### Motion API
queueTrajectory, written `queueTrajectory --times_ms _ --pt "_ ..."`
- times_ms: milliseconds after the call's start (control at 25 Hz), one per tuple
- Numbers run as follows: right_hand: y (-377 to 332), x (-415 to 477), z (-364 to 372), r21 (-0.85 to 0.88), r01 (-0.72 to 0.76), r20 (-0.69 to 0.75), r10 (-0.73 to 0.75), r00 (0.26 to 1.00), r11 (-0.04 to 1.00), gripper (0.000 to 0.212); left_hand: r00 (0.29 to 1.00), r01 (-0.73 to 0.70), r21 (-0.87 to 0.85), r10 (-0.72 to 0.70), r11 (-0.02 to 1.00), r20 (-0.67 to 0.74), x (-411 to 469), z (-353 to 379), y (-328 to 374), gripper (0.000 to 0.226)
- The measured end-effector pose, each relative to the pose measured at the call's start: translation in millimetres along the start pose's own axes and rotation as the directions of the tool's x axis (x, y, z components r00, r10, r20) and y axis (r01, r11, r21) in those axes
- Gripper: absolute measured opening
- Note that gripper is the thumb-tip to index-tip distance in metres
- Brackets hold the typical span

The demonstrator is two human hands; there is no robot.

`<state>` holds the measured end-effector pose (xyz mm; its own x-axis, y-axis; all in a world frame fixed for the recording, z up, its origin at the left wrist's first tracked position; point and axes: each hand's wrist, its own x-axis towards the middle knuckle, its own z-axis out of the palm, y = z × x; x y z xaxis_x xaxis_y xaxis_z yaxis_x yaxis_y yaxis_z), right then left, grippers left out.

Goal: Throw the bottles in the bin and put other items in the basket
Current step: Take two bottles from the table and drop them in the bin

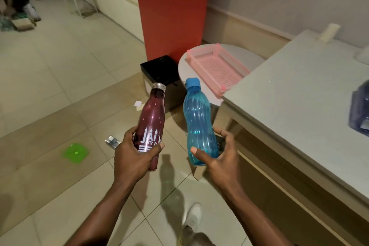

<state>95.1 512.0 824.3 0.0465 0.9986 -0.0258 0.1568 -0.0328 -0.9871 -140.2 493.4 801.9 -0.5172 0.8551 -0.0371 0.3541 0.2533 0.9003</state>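
Head view: both arms reach forward over a tiled floor, each hand carrying a bottle. The left hand (131, 158) grips the lower body of a maroon bottle (152, 114) with a steel cap and white lettering; the thumb lies across the front and the fingers wrap behind. The right hand (219, 158) grips the base of a translucent blue bottle (197, 118) with a blue cap, thumb in front and fingers curled round the far side. Both bottles tilt slightly, necks pointing away from the person.

Beyond them a black bin (159, 70) stands open on the floor against a red pillar (171, 10). Just beside it, a pink basket (217, 68) sits on a round white table (182, 68), next to a grey counter (299, 90) at the right.

On the floor to the left lie a green square item (75, 153), a small shiny packet (112, 142) and white paper scraps (138, 104).
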Motion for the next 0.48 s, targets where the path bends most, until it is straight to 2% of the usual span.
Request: queueTrajectory --times_ms 160,360,480 --pt "22.7 46.3 49.9 -0.04 -0.097 0.089 0.1 0.991 0.994 0.074 0.995 0.094 0.019 -0.094 0.995 -0.018 44.0 -7.8 -30.3 0.089" --pt "51.2 116.4 115.5 -0.116 -0.158 0.19 0.178 0.966 0.981 0.073 0.99 0.144 0.075 -0.144 0.987 -0.007 117.0 -13.6 -49.1 0.07" --pt "66.2 156.5 153.8 -0.168 -0.183 0.244 0.221 0.944 0.969 0.074 0.99 0.137 0.153 -0.131 0.979 -0.047 161.9 -18.5 -65.7 0.08"
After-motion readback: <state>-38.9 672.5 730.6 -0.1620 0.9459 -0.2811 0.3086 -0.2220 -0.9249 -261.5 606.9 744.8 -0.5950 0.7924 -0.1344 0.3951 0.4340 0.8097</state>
